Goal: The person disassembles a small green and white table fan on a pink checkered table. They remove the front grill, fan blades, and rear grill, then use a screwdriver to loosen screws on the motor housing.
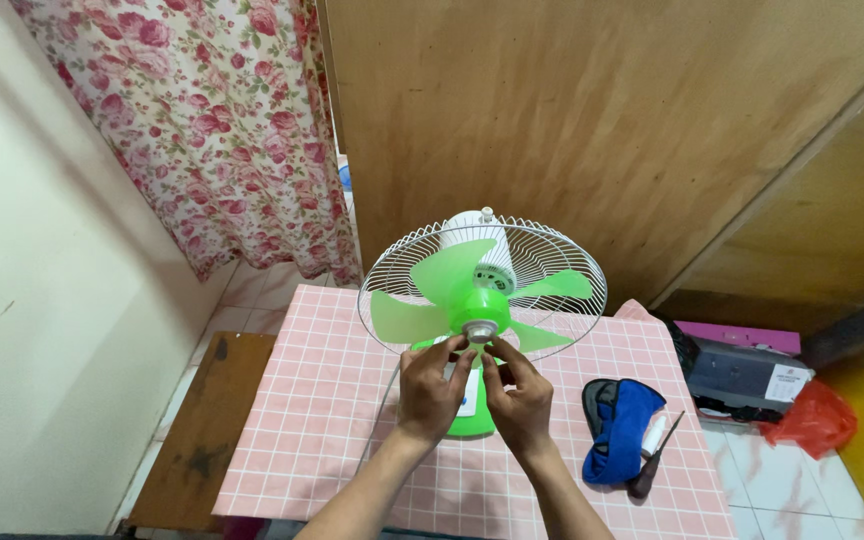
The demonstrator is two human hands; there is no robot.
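Observation:
A small table fan stands on a pink checked tablecloth. Its green blades sit in front of a white wire rear guard, and the front guard is off. A grey cap covers the green hub. My left hand and my right hand are raised side by side just below the hub, fingertips pinching at the underside of the cap. The fan's green base is mostly hidden behind my hands.
A blue and black cloth item and a screwdriver lie on the table at the right. A wooden board leans at the left. Behind are a plywood wall and a floral curtain. A box and an orange bag sit on the floor.

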